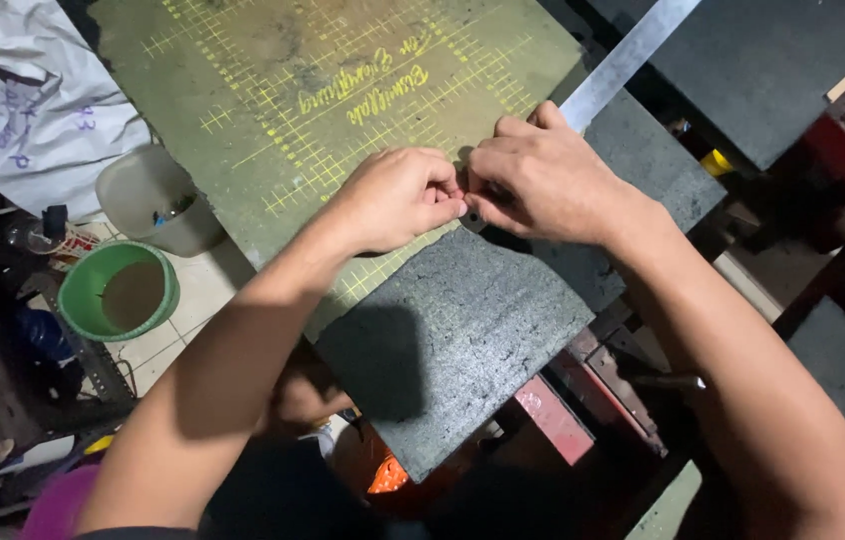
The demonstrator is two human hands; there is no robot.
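Both hands are meeting at the near edge of the green cutting mat (273,100), where it overlaps a dark grey board (453,340). The left hand (398,198) is curling closed, fingertips pinching something too small to make out. The right hand (543,180) is pressing down beside it, its grip hidden, and is covering the near end of a metal ruler (623,62) that is running toward the far right corner.

Olive-green cutting mat (323,90) with yellow grid, dark grey board (453,340), green bucket (83,300), silver ruler (623,60)
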